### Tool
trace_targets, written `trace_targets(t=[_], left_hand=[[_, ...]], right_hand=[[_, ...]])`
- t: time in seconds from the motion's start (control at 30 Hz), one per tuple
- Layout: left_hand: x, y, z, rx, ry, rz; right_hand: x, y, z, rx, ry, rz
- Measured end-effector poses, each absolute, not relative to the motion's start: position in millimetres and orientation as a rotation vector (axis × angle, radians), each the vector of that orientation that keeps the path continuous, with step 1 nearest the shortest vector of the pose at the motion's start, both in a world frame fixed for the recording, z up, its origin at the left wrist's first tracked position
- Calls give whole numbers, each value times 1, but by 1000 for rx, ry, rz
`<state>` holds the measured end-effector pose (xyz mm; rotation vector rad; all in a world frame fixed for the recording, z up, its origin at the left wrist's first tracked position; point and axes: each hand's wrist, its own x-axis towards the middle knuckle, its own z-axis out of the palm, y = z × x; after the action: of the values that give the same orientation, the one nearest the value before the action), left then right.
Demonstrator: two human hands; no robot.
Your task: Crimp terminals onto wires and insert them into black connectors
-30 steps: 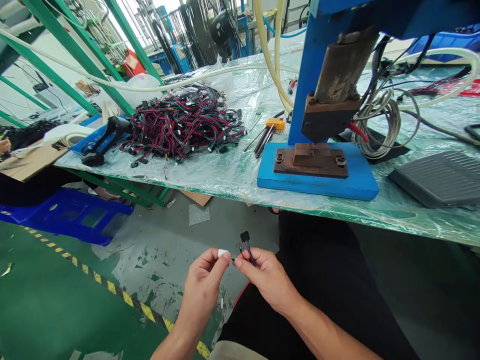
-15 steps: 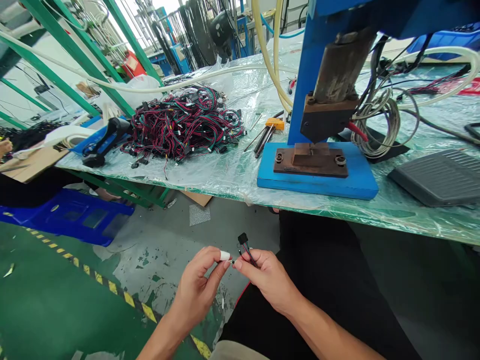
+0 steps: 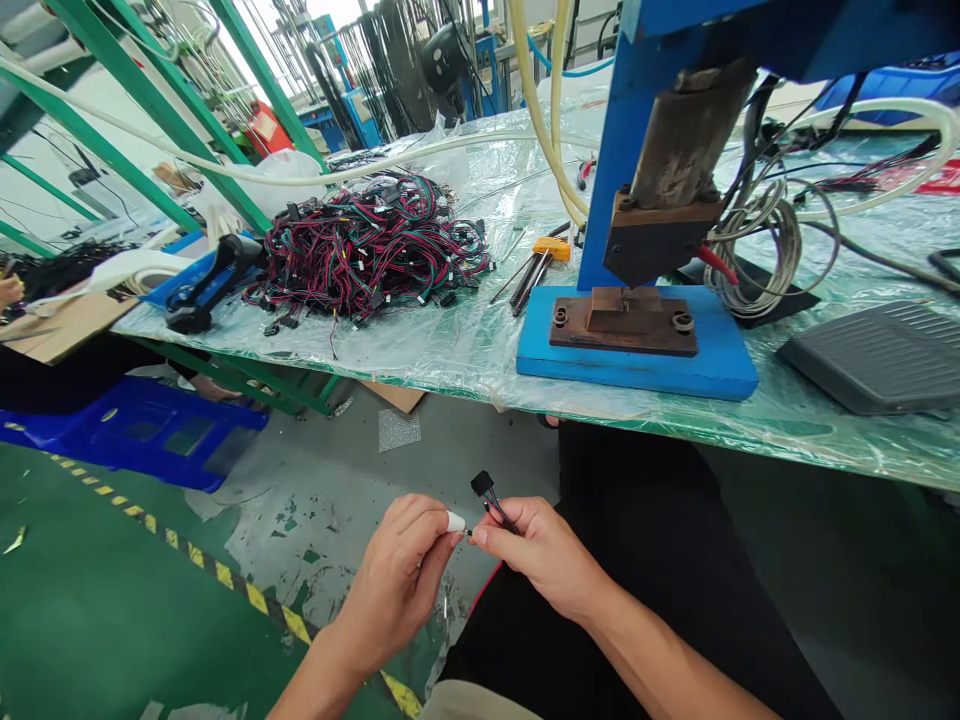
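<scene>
Below the table edge, over my lap, my right hand (image 3: 551,560) is closed on a short wire harness (image 3: 491,493) of thin dark wires. The harness's black connector (image 3: 482,483) sticks up past the fingers. My left hand (image 3: 409,565), a white cover (image 3: 455,522) on one fingertip, pinches a tiny part at a wire end beside the right thumb. The fingertips hide most of that small part. A large heap of similar wire harnesses (image 3: 375,245), red, black and green, lies on the table to the left.
A blue press (image 3: 637,370) stands on the plastic-covered table (image 3: 420,350), with a grey pedal (image 3: 877,355) to its right. Tools with an orange handle (image 3: 551,247) lie left of the press. A blue stool (image 3: 135,430) stands on the floor. Another person's hand (image 3: 10,290) shows far left.
The black connector has tilted slightly left. My left fingers have curled closer together at the wire end, and both hands have stayed in nearly the same place.
</scene>
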<state>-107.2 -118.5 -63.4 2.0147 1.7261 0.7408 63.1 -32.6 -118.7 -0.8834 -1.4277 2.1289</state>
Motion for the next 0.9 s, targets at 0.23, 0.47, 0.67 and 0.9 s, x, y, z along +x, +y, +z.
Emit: trace_targets(t=[0.23,0.47,0.67,0.9], left_hand=[[-107,-117,-60,1880,1653,769],[-101,-121,-63,1993,1743,768],[-105,-122,-68,1979,1787,831],[-104,-124,-69,1855,1772,852]], right_hand=[[66,-28,-116,-830,-1406,2235],[66,-29,-117,-872,-1465,2145],[65,-32,-119,-871,-1494,2098],[64,-33,-119,-881,-1507,2059]])
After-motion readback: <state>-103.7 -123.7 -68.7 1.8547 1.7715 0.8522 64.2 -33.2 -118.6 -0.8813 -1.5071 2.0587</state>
